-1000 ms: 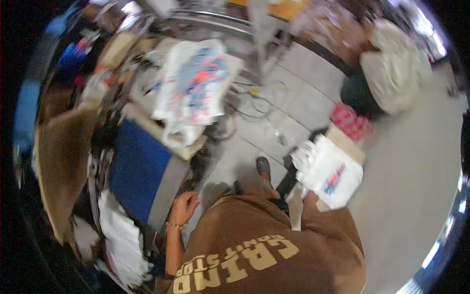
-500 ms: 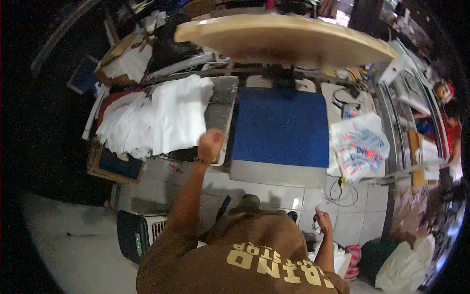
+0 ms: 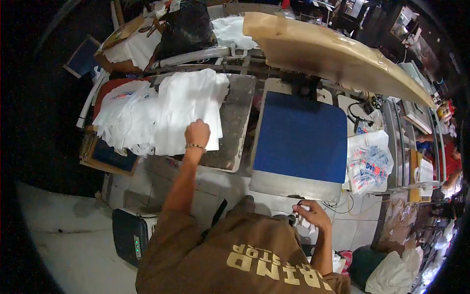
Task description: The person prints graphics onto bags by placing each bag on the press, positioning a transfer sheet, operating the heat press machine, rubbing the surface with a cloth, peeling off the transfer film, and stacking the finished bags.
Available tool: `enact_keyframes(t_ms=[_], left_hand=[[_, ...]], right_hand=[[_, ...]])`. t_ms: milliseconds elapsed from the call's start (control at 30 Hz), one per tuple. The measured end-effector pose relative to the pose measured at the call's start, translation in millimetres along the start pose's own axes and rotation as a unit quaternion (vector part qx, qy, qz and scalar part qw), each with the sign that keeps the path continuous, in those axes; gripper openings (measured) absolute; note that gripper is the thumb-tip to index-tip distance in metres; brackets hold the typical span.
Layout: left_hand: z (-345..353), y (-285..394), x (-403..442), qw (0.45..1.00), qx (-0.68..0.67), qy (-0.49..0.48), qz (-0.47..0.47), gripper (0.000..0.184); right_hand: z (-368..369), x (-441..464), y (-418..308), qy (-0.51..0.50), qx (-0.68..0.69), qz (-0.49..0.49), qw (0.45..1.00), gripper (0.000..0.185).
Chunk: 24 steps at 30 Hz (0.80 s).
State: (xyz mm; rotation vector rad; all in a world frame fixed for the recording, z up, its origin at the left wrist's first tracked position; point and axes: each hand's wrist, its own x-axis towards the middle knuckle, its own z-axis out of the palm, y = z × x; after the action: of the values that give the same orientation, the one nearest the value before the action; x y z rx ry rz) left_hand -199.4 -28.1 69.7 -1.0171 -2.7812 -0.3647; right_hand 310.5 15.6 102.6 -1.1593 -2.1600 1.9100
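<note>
My left hand (image 3: 197,133) rests on the white sheets of thin material (image 3: 178,105), piled on the dark board at the left. Its fingers are curled down, and what lies under the fingertips is hidden. Near my body at the lower right, my right hand (image 3: 316,215) is held up with its fingers bent inward. A small whitish thing (image 3: 305,225) shows below those fingers, too unclear to name. Between and beyond both hands lies a flat blue pad (image 3: 301,137) on a metal platen, beneath the raised tan-covered press plate (image 3: 338,51).
White pieces with blue and red print (image 3: 371,166) lie right of the pad. A metal frame (image 3: 399,142) stands at far right, with another person in red (image 3: 451,159) beyond. A black box with green lights (image 3: 131,237) sits on the floor, and cables (image 3: 345,203) trail there.
My left hand has moved left, from the pile's right edge onto the white sheets. My right hand has risen forward towards the blue pad. The view has shifted slightly.
</note>
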Motion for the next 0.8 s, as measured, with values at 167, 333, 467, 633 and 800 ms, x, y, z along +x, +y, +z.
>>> enact_keyframes(t_ms=[167, 333, 467, 633, 800], left_hand=[[-40.6, -87.4, 56.4, 0.972, -0.204, -0.112, -0.035, 0.031], [-71.1, -125.6, 68.3, 0.888, -0.449, -0.006, -0.102, 0.024], [-137.5, -81.0, 25.9, 0.946, -0.219, 0.235, -0.035, 0.020], [-199.7, 16.9, -116.8, 0.966, -0.084, 0.156, 0.186, 0.015], [-195.4, 81.9, -228.7, 0.941, -0.165, -0.107, 0.276, 0.032]], right_hand=[[5.8, 24.3, -29.0, 0.041, 0.044, -0.082, 0.995, 0.029], [6.7, 67.0, -33.3, 0.030, -0.024, -0.104, 0.994, 0.032], [13.3, 96.5, -75.7, 0.034, -0.050, -0.184, 0.981, 0.036], [53.7, 99.4, -166.6, 0.052, 0.007, -0.307, 0.950, 0.041], [44.2, 81.1, -160.0, -0.077, -0.048, -0.330, 0.940, 0.037]])
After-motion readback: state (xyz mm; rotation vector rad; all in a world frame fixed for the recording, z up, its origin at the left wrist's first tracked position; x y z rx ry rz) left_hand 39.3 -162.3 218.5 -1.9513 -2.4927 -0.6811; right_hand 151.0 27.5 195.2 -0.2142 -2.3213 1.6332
